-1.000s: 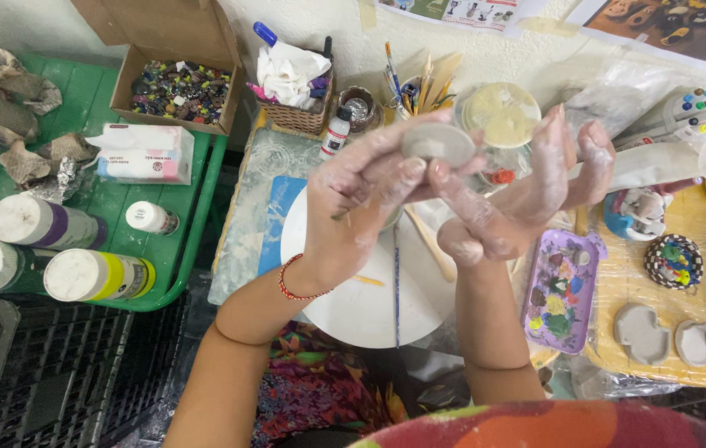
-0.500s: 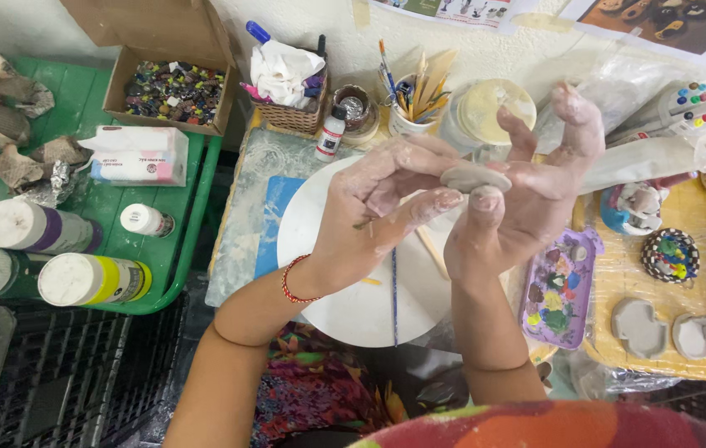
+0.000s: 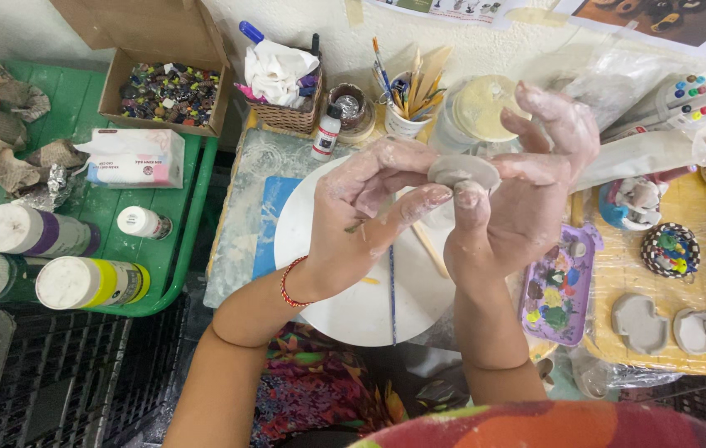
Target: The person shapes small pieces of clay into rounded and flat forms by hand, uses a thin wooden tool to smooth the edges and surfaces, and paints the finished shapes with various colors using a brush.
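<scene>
1. Now you are shaping: small grey clay disc (image 3: 462, 170) pinched between your left hand (image 3: 367, 217) and right hand (image 3: 527, 195), above the white turntable (image 3: 328, 274).
2. Fingers clamped on its rim; next move likely calls for gentle, even pressure.

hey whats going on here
A person holds a small flat clay disc up over a white round board, pinching and smoothing it with both hands. The left hand works its edge with the fingertips; the right hand cradles it from the other side. Both hands are smeared with clay. A purple paint palette lies to the right, with two other clay pieces beyond it.
</scene>
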